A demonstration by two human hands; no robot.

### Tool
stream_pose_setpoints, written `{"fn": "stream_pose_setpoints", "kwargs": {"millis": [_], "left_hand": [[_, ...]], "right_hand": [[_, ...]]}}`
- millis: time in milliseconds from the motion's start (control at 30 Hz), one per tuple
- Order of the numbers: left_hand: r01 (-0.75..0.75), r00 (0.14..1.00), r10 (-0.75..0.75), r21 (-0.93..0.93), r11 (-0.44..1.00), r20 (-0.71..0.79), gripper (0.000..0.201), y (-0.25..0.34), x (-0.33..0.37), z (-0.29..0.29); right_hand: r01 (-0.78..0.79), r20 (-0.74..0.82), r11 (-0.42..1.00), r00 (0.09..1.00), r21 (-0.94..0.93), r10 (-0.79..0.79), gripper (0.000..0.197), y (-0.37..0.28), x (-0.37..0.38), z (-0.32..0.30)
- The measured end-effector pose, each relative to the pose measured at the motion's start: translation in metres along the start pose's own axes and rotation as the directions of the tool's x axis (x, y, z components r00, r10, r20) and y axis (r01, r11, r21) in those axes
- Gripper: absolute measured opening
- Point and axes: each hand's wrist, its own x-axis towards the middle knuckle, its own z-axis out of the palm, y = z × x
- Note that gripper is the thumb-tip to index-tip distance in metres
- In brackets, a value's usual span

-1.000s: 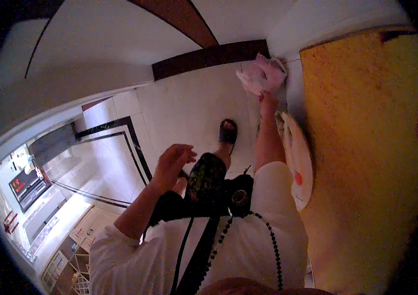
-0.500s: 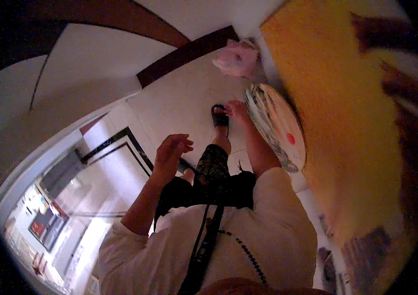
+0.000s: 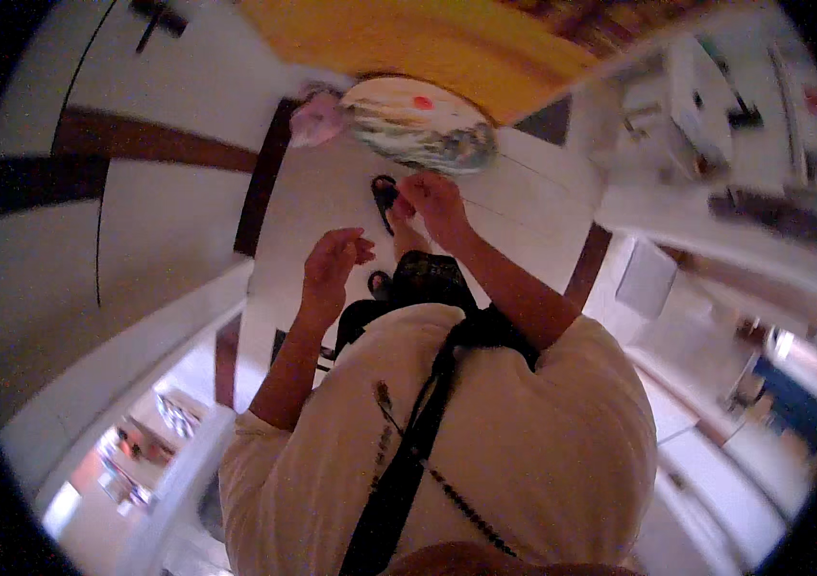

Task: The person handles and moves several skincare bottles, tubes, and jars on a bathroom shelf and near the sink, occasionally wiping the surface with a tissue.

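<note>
My left hand [image 3: 334, 261] hangs in the air in front of my body, its fingers loosely bent and apart, with nothing in them. Ahead and to the right, my right hand [image 3: 435, 206] is also raised, empty as far as I can see, with loosely curled, slightly blurred fingers. It overlaps the view of my black sandal [image 3: 384, 197]. Beyond it stands a round, pale picture panel [image 3: 418, 125] with a red disc and grey-green landscape, low against a yellow surface [image 3: 408, 43]. Neither hand appears to touch the panel.
A pink plastic bag [image 3: 317, 117] lies left of the panel. Pale cabinet-like panels with dark bands [image 3: 154, 139] rise at the left. A doorway to a lit room opens at lower left; a white fixture [image 3: 687, 115] and another lit room [image 3: 706, 326] are to the right.
My view has turned right, so the round panel and pink bag now sit further left and straight ahead. Rooms on the right have come into view. Both hands stay raised and empty.
</note>
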Motion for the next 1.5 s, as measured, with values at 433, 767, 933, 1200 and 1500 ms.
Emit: {"fn": "stream_pose_setpoints", "kwargs": {"millis": [433, 767, 933, 1200, 1500], "left_hand": [[0.146, 0.604, -0.317, 0.289, 0.946, 0.731, 0.039, -0.039, -0.078, 0.361], [0.122, 0.196, -0.351, 0.332, 0.935, 0.916, 0.028, -0.098, -0.151, 0.724], [0.074, 0.106, -0.389, 0.383, 0.921, 0.915, 0.028, -0.133, -0.131, 0.844], [0.018, -0.055, -0.423, 0.424, 0.905, 0.905, 0.027, -0.161, -0.073, 1.067], [0.056, -0.087, -0.356, 0.361, 0.931, 0.93, 0.027, -0.182, -0.036, 1.301]], "right_hand": [[0.075, -0.63, 0.997, 0.773, -0.034, -0.08, 0.023, -0.023, -0.412, -0.277], [0.134, -0.886, 0.991, 0.458, -0.011, -0.072, 0.026, -0.067, -0.641, -0.505], [0.262, -0.93, 0.963, 0.365, 0.055, -0.046, 0.026, -0.087, -0.668, -0.609], [0.333, -0.966, 0.941, 0.217, -0.062, -0.14, 0.025, -0.156, -0.703, -0.789], [0.487, -0.966, 0.872, 0.2, -0.049, -0.166, 0.023, -0.234, -0.728, -1.0]]}}
